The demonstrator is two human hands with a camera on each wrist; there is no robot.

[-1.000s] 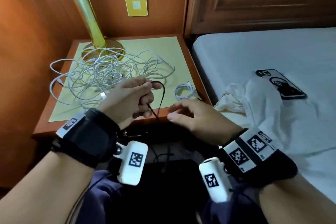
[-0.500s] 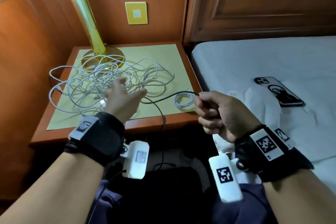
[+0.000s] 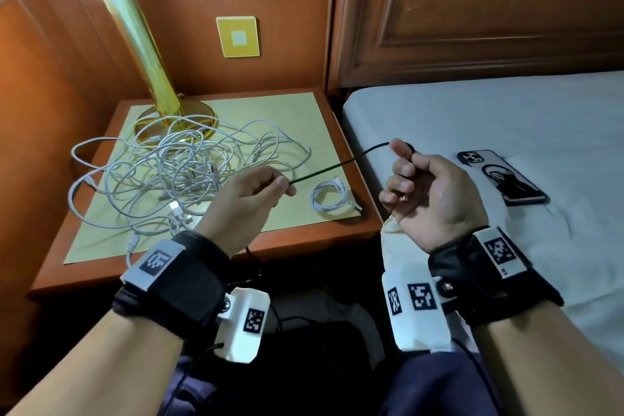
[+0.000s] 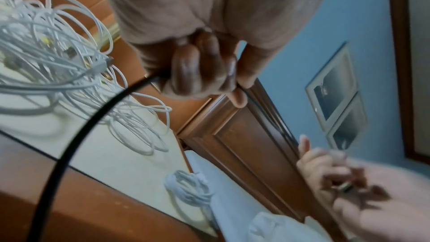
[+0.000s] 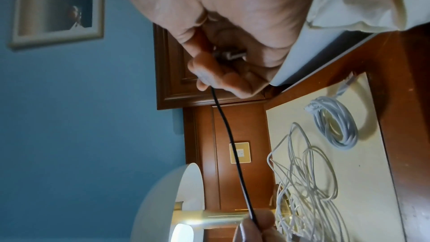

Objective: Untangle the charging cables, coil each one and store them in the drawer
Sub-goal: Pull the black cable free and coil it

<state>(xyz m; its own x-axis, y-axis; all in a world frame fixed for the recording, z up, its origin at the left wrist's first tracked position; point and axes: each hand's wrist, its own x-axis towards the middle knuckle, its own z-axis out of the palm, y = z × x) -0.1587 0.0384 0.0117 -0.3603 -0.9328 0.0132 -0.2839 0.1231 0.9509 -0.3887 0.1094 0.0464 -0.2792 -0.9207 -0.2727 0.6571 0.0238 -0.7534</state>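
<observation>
Black cable (image 3: 337,165) is stretching taut between our hands above the nightstand (image 3: 351,159): our left hand (image 3: 243,209) is pinching it, and our right hand (image 3: 429,192) is curling around its plug end beside the bed (image 3: 506,118). White cables (image 3: 175,165) are lying tangled by the lamp (image 3: 148,54), with a coil (image 3: 331,196) sitting near the edge.

Cable tangle (image 3: 175,176) on nightstand (image 3: 304,240); coiled cable (image 3: 332,196) right; bed (image 3: 506,118) beyond.

Head view downward; wrist views close, sideways.
</observation>
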